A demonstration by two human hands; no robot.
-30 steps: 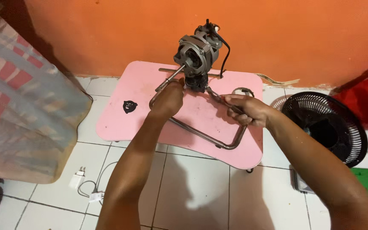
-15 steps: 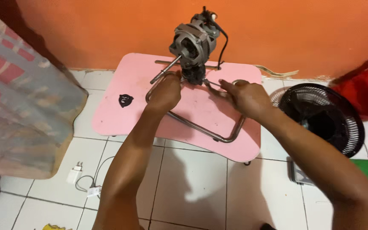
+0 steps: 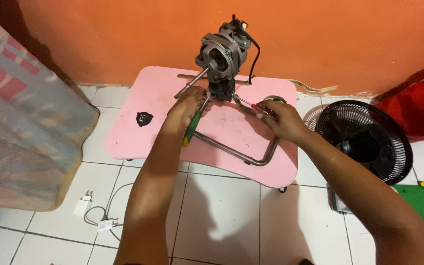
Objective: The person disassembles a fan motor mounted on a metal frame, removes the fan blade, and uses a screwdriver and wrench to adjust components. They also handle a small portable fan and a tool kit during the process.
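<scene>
Left hand (image 3: 188, 105) is wrapped around a screwdriver with a green and yellow handle (image 3: 191, 128), its fingers closed on the upper part of the handle while the yellow end sticks out below the palm toward the person. The tip seems to reach up to the dark neck just under the fan motor (image 3: 220, 53), though the knuckles hide the exact spot. Right hand (image 3: 281, 119) sits on the other side of that neck, fingers pinched on a thin tool with a red grip (image 3: 260, 109) whose metal shaft angles in toward the same joint. Working from both sides probably lets one hand steady the joint while the other turns.

Below the motor, a bent metal tube frame (image 3: 251, 158) lies flat on the pink bench (image 3: 138, 142) and acts as a foot, keeping the motor upright with its shaft pointing left. A black cable (image 3: 255, 54) loops down behind the motor. Left of the motor, a small black piece (image 3: 144, 119) rests alone on the bench. Right of the motor, on the tiled floor, lies a black fan grille (image 3: 369, 140). Lower left of the motor, a white plug and cord (image 3: 90, 211) lie on the floor beside a striped cloth (image 3: 20, 132).
</scene>
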